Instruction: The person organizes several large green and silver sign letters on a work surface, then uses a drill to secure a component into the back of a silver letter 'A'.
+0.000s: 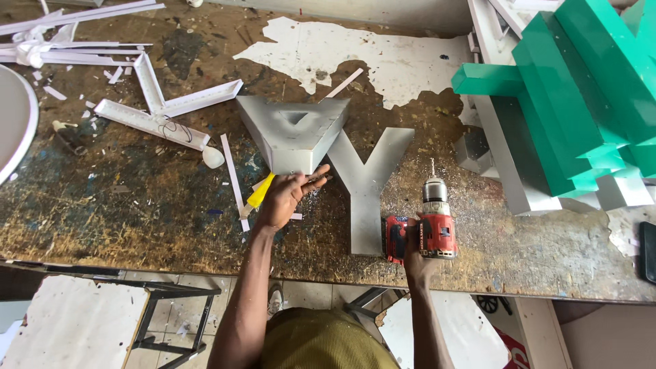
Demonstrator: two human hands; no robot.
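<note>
1. The left hand [287, 195] is closed around a yellow-handled tool [261, 193] and rests at the near edge of a grey triangular letter shell [294, 140]. The grip seems to steady the shell against the surface [137, 205]; I cannot tell what kind of tool it is, since only the handle shows.
2. The right hand [413, 249] is wrapped around the handle of a red cordless drill [430, 229]. The drill points away from the person with its bit [432, 167] in the air, touching nothing, so it looks held at rest rather than pressed into work.
3. A flat grey Y-shaped piece [369, 188] lies between the two hands, just beside the shell and touching or nearly touching it; its stem runs toward the near edge of the surface.
4. To the right, green letter shapes [581, 89] are stacked over white ones [506, 164], close to the drill and crowding that side.
5. To the left lie white strips and frame pieces [157, 109], with small offcuts and loose strips near the shell. A loose white strip [234, 181] lies right beside the left hand.
6. A dark flat object [648, 249] sits at the far right edge. The worn surface has peeling white paint [355, 51] beyond the shell.
</note>
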